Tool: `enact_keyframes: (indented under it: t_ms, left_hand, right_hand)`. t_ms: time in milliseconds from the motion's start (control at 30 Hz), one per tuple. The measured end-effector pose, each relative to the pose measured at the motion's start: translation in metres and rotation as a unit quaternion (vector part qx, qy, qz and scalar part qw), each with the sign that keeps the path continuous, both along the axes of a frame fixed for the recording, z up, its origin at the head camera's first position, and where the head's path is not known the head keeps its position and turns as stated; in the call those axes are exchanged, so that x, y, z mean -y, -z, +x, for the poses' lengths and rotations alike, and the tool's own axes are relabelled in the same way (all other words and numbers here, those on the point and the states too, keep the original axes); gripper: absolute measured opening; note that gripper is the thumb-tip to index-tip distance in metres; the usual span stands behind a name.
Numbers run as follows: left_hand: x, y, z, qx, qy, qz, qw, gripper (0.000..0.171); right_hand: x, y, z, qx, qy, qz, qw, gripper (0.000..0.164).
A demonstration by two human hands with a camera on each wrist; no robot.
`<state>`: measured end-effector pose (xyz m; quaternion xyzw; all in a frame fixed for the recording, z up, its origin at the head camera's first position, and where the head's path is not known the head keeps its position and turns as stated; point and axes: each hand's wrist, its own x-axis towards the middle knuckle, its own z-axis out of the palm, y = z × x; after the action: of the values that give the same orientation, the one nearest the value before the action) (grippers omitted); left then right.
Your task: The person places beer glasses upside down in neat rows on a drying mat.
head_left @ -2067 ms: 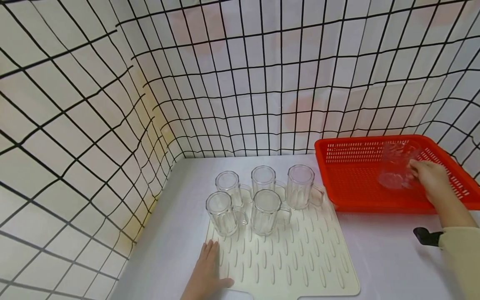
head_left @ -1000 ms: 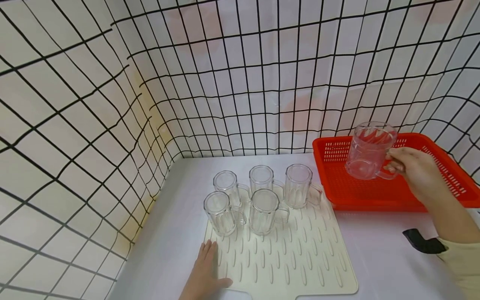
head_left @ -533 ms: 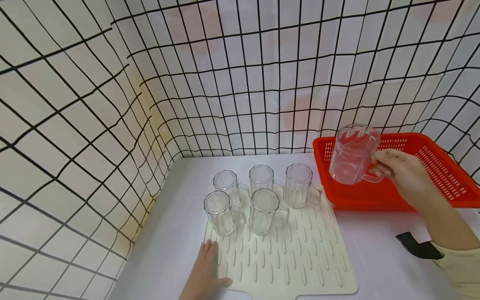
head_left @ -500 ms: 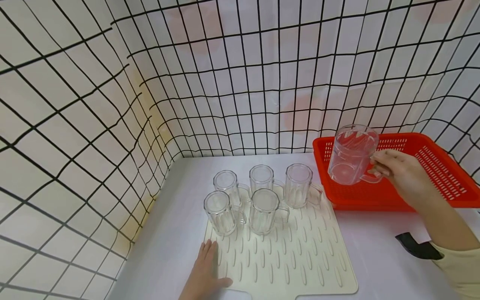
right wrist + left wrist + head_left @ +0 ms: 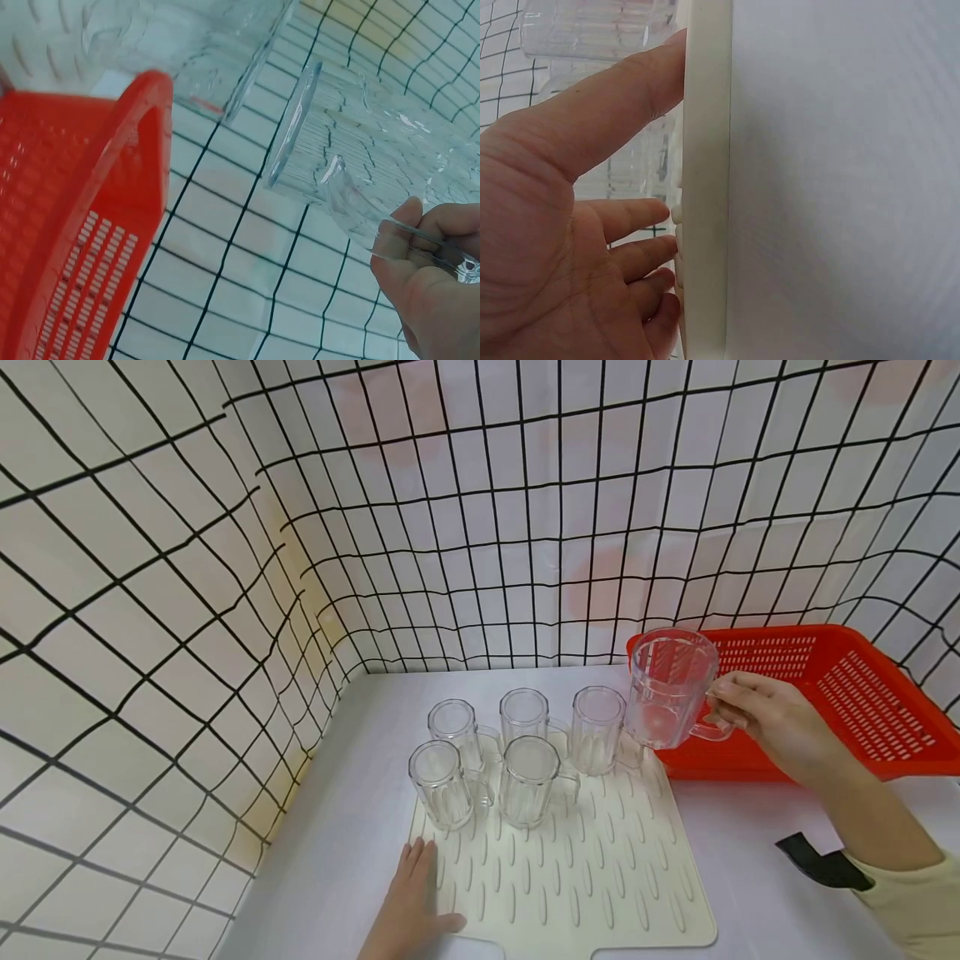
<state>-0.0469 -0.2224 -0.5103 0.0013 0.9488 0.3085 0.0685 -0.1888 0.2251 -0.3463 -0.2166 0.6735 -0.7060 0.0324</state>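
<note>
My right hand [image 5: 765, 714] pinches the handle of a clear glass mug [image 5: 671, 689], raised over the left end of the red basket and close to the back-right mug on the mat. In the right wrist view the thumb and fingers [image 5: 411, 232] curl round that handle. My left hand [image 5: 411, 893] lies with straight fingers on the left edge of the cream ridged mat [image 5: 592, 893]; the left wrist view shows its thumb and fingertips at the mat's edge [image 5: 707, 187]. Several clear mugs stand upright at the mat's far end, among them a front mug [image 5: 528, 785] and a left one [image 5: 442, 789].
A red perforated basket [image 5: 885, 693] stands at the right, behind the right forearm. Walls with black grid lines [image 5: 480, 560] rise at the back and left of the white table [image 5: 322, 827]. A black strap [image 5: 821, 860] sticks out from the right sleeve.
My right hand has lifted the mug out of the red basket and carried it left, toward the mat. The left hand and the standing mugs have stayed put.
</note>
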Motion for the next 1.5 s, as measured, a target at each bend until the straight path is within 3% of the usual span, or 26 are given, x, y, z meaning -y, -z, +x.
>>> enact_keyframes:
  t_ms: [267, 533, 767, 867, 933, 1067, 1167, 1367, 1433, 1500]
  left_hand:
    - [0.0, -0.001, -0.002, 0.006, 0.0, 0.004, 1.0, 0.112]
    - [0.003, -0.004, -0.001, -0.012, 0.017, 0.0, 0.9998, 0.111]
    - [-0.003, -0.025, 0.001, 0.005, 0.036, 0.042, 0.9984, 0.104]
    - [-0.008, -0.038, 0.0, 0.008, 0.061, 0.082, 0.9948, 0.095]
    - [-0.014, -0.045, -0.002, -0.008, 0.083, 0.104, 0.991, 0.086]
    - [-0.034, -0.06, -0.013, -0.063, 0.145, 0.156, 0.9749, 0.066]
    - [-0.053, -0.07, -0.026, -0.068, 0.187, 0.214, 0.9563, 0.056]
    - [-0.091, -0.091, -0.048, 0.025, 0.236, 0.341, 0.9098, 0.053]
    - [-0.101, -0.097, -0.054, 0.059, 0.244, 0.358, 0.8994, 0.059]
    - [-0.109, -0.101, -0.058, 0.079, 0.249, 0.363, 0.8945, 0.065]
  right_hand:
    - [0.016, 0.001, 0.011, 0.0, -0.031, 0.008, 1.0, 0.026]
    - [0.03, -0.002, 0.022, -0.014, -0.049, 0.045, 0.998, 0.024]
    - [0.037, 0.0, 0.026, -0.027, -0.081, 0.048, 0.995, 0.023]
    - [0.039, 0.002, 0.028, -0.023, -0.088, 0.054, 0.994, 0.023]
    - [0.042, 0.003, 0.029, -0.02, -0.09, 0.062, 0.994, 0.021]
    - [0.046, 0.004, 0.031, -0.027, -0.104, 0.064, 0.992, 0.02]
    - [0.049, 0.007, 0.031, -0.042, -0.119, 0.06, 0.99, 0.02]
    - [0.054, 0.01, 0.035, -0.064, -0.138, 0.049, 0.987, 0.02]
    - [0.056, 0.011, 0.037, -0.071, -0.139, 0.046, 0.987, 0.02]
    - [0.058, 0.011, 0.038, -0.081, -0.141, 0.043, 0.986, 0.02]
